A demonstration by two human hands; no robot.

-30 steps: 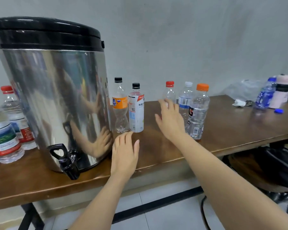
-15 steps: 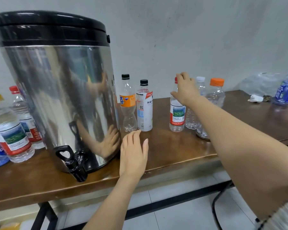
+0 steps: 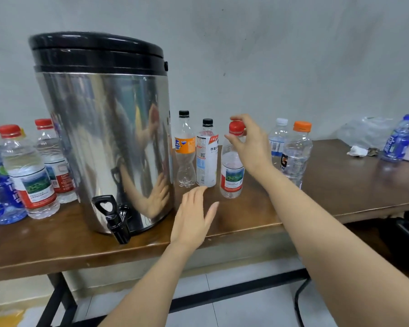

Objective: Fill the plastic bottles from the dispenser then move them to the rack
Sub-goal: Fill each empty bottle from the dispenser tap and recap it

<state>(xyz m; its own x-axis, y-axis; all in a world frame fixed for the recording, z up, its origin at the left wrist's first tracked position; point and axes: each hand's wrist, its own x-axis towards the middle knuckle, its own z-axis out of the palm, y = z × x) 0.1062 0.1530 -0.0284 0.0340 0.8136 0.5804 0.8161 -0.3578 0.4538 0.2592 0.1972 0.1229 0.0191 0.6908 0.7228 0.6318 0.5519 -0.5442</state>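
Currently, your right hand [image 3: 250, 145] is curled round the top of the red-cap bottle [image 3: 232, 175], forefinger over the cap and thumb against the neck. That bottle stands on the table [image 3: 340, 185], directly below the fingers. Your left hand [image 3: 194, 218] lies palm down near the table's front edge, fingers straight and slightly spread, holding nothing; whether the palm touches the wood cannot be told.

- Between your hands, just beyond the left fingertips: a white-label bottle [image 3: 207, 156] with a black cap, upright.
- Next to it, further left: an orange-label bottle [image 3: 184, 149], black cap, clear and empty-looking.
- Left of your left hand, close beside it: the steel dispenser [image 3: 104, 138] with a black lid, its black tap [image 3: 113, 215] hanging over the table edge.
- Beyond the dispenser, far left of both hands: a cluster of capped bottles [image 3: 28, 175], red caps and blue labels among them.
- Behind your right wrist: a white-cap bottle [image 3: 278, 138].
- Just right of the wrist: an orange-cap bottle [image 3: 295, 154].
- Well to the right of your right hand: a clear bag [image 3: 364, 131], a crumpled tissue [image 3: 357, 151] and a blue bottle [image 3: 398, 140].
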